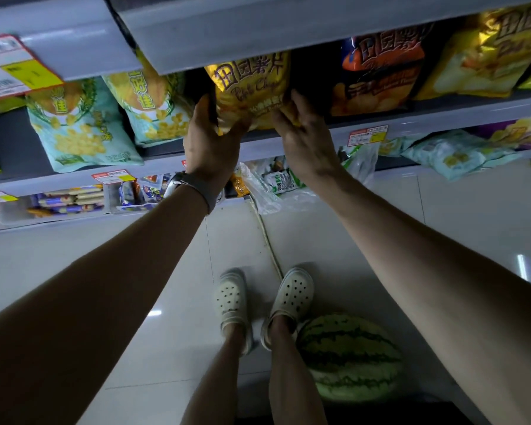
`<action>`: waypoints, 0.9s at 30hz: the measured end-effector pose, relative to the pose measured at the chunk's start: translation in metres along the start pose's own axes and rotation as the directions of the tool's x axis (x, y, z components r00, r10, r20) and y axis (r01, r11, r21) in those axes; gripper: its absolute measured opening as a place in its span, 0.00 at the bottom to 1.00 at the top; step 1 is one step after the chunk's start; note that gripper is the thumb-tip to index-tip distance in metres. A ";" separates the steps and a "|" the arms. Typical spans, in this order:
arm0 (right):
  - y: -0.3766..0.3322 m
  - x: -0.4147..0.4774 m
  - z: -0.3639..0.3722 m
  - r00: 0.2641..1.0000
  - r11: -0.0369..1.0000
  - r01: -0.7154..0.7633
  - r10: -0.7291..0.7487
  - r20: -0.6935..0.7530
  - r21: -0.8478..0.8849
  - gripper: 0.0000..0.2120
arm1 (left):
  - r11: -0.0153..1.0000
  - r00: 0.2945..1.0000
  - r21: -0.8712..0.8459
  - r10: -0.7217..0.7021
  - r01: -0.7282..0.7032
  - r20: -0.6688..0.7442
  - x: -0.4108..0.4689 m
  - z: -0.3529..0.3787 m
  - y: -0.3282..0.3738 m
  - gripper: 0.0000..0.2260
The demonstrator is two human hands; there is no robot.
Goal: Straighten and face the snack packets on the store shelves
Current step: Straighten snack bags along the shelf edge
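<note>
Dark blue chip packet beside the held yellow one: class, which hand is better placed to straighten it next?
Probably the right. The right hand grips the yellow chip packet on the edge nearest the dark blue chip packet; the left hand holds the far edge and would have to cross over.

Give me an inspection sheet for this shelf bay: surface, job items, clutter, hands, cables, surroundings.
Surface: grey shelf, price tags on its front edge.
Job's things: yellow chip packet upright, held; dark packet to its right; pale green packets to its left, tilted.
Clutter: clear plastic bags spilling off the lower shelf.
Grippers: left hand and right hand grip the yellow chip packet's lower corners.
Cables: pale cord along the floor.
Surroundings: tiled floor; watermelon beside the right foot.
</note>
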State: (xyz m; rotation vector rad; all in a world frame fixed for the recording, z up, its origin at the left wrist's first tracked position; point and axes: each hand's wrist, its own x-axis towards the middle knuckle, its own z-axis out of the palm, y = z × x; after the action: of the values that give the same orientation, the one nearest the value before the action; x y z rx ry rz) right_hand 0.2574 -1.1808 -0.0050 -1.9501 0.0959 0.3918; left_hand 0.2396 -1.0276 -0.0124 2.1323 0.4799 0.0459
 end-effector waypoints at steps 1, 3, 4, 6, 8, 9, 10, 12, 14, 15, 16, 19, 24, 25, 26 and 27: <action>0.000 -0.001 -0.001 1.000 1.000 0.002 -0.002 0.012 0.000 0.32 | 1.000 1.000 0.009 -0.025 0.025 0.003 -0.002 0.000 -0.002 0.26; 0.002 0.000 0.000 1.000 1.000 0.011 -0.011 0.015 -0.001 0.27 | 0.999 0.999 0.025 -0.038 0.037 0.032 -0.007 0.002 -0.006 0.23; 0.003 0.001 0.001 1.000 1.000 0.012 -0.012 0.004 -0.007 0.26 | 0.999 0.998 0.023 -0.034 0.033 0.048 -0.008 0.003 -0.007 0.22; 0.004 0.002 0.004 1.000 1.000 -0.001 0.001 -0.009 -0.004 0.25 | 0.999 0.997 0.015 -0.038 0.037 0.066 -0.006 0.003 -0.008 0.21; 0.005 0.001 0.006 1.000 1.000 -0.004 0.004 0.003 0.005 0.25 | 0.999 0.996 0.029 -0.047 0.045 0.075 -0.002 0.000 -0.007 0.21; 0.004 0.000 0.006 1.000 1.000 -0.002 0.002 0.012 -0.001 0.25 | 0.998 0.995 0.045 -0.051 0.047 0.087 0.000 -0.002 -0.006 0.21; 0.001 -0.001 0.005 1.000 1.000 -0.001 0.001 0.020 -0.026 0.26 | 0.997 0.993 0.059 -0.050 0.044 0.109 0.001 -0.004 -0.006 0.21; -0.004 -0.004 0.002 0.999 0.996 0.005 -0.001 0.039 -0.091 0.28 | 0.998 0.983 0.054 -0.033 0.024 0.181 0.004 -0.010 -0.009 0.20; -0.011 -0.008 0.000 0.995 0.994 -0.003 0.014 0.096 -0.107 0.31 | 0.998 0.969 0.061 -0.012 -0.003 0.249 0.004 -0.016 -0.010 0.21; -0.013 -0.009 -0.001 0.992 0.993 -0.021 0.035 0.121 -0.112 0.34 | 0.996 0.962 0.082 -0.004 -0.019 0.273 0.002 -0.020 -0.007 0.22; -0.014 -0.011 -0.002 0.989 0.990 -0.035 0.054 0.140 -0.135 0.37 | 0.994 0.957 0.102 0.004 -0.035 0.291 -0.001 -0.024 -0.004 0.23; -0.019 -0.014 -0.009 0.980 0.959 -0.064 0.113 0.166 -0.277 0.37 | 0.983 0.955 0.157 0.045 -0.095 0.293 -0.013 -0.034 0.004 0.25; -0.013 -0.031 -0.037 0.992 0.929 -0.088 0.113 0.049 -0.358 0.33 | 0.934 0.959 0.326 0.050 -0.144 0.280 -0.035 -0.039 0.011 0.24; -0.010 -0.036 -0.043 0.996 0.932 -0.066 0.082 0.031 -0.356 0.32 | 0.926 0.951 0.344 0.049 -0.157 0.304 -0.041 -0.037 0.011 0.24; -0.006 -0.040 -0.050 0.998 0.930 -0.044 0.053 0.016 -0.365 0.30 | 0.916 0.941 0.358 0.055 -0.180 0.333 -0.046 -0.035 0.013 0.23; -0.001 -0.044 -0.057 0.999 0.916 -0.030 0.033 0.001 -0.401 0.27 | 0.905 0.928 0.375 0.054 -0.202 0.369 -0.051 -0.031 0.015 0.24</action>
State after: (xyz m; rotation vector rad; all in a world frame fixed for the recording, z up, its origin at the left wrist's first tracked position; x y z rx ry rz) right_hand 0.2288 -1.2369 0.0302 -2.3549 0.0431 0.4689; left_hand 0.1912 -1.0284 0.0251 2.5094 0.1371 -0.3885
